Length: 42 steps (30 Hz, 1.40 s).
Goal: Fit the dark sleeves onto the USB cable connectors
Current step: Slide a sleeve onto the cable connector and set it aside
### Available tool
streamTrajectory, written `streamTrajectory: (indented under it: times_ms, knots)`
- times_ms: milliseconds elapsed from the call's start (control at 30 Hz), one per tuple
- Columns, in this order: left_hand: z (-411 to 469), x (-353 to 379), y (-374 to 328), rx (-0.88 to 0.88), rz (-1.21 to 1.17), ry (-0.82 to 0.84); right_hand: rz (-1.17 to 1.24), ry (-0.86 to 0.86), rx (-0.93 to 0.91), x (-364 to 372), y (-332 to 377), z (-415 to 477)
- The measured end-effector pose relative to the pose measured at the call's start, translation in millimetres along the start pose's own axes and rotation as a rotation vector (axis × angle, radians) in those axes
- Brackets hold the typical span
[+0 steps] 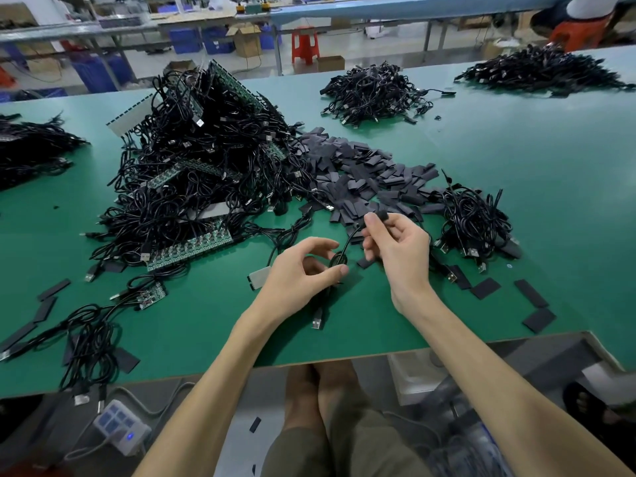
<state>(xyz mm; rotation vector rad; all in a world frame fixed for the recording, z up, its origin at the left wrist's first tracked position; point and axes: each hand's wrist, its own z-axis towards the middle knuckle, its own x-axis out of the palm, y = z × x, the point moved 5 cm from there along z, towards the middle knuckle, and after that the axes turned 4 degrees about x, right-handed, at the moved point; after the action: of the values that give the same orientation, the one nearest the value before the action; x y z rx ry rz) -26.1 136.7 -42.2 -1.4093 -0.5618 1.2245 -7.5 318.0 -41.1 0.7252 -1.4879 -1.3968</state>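
Step in hand, as I judge it: seating one sleeve on one cable end.

1. The right hand (395, 251) is raised above the green worktable (516, 160). Its thumb and forefinger are closed in a pinch on a dark sleeve (380, 215), and the other fingers are loosely curled. The sleeve sits at the upper end of a USB cable (349, 237). Whether it is fully seated on the connector cannot be told.
2. The left hand (303, 270) is curled, thumb against fingertips, and holds the coiled middle of the same cable. The far end, a USB-A plug (317, 321), lies bare below this hand.
3. Supply: the heap of loose sleeves (361, 173) lies just beyond the hands. To its left is the pile of cables and circuit-board strips (206, 160).

Next move, by judgement:
- Steady the cable with the left hand.
- Push the sleeve down until it covers the connector body.
- Keep it straight so that it does not bind.

Markings: no brand, label or writing can be read. A power strip (120, 425) on the floor shows a blue light only.
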Motion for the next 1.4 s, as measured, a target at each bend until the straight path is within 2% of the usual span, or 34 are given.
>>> streamTrajectory:
  times_ms: [100,333,433,567,633,733,833,900,1033,1133,1233,1333,1400]
  knots:
    - [1.6,1.7,-2.5,-0.007,0.001,-0.051,-0.009,0.024,0.03,0.9,-1.8,0.7]
    - [30.5,-0.2,-41.7,-0.06,-0.442,-0.146,-0.255,0.194,0.054,16.0,-3.2,-3.9]
    - [60.2,18.2,-70.2,-0.087,-0.48,-0.12,-0.374,0.302,0.057,24.7,-3.0,-8.1]
    - [93.8,67.8,-108.1,-0.11,-0.382,0.049,-0.483,0.31,0.087,27.4,-1.7,-7.6]
    - [98.8,82.4,-115.3,-0.109,-0.348,0.069,-0.593,0.29,0.052,24.5,0.3,-5.5]
    - [90.8,74.0,-105.4,-0.02,-0.182,0.015,-0.672,0.256,0.0,21.2,-0.5,-3.9]
    - [69.0,40.3,-88.1,0.094,0.085,-0.099,-0.469,0.297,0.016,23.4,-2.0,-5.2]
    - [48.4,14.4,-74.5,0.126,0.294,-0.176,-0.445,0.314,0.01,24.5,-3.2,-5.5]
    - [6.1,-30.0,-39.7,0.028,0.634,-0.233,-0.428,0.322,0.022,24.3,-5.2,-7.3]
    - [-19.0,-58.2,-22.3,-0.064,0.78,-0.28,-0.442,0.326,0.018,24.1,-3.5,-9.4]
    - [-30.7,-72.5,-7.8,-0.227,0.768,-0.261,-0.447,0.329,0.025,24.7,-1.6,-11.3]
    - [-32.9,-71.4,-2.8,-0.289,0.532,-0.291,-0.466,0.347,0.023,26.3,-1.7,-12.9]
    - [-29.6,-64.4,-3.6,-0.258,0.385,-0.33,-0.474,0.373,0.016,27.4,-1.7,-14.4]
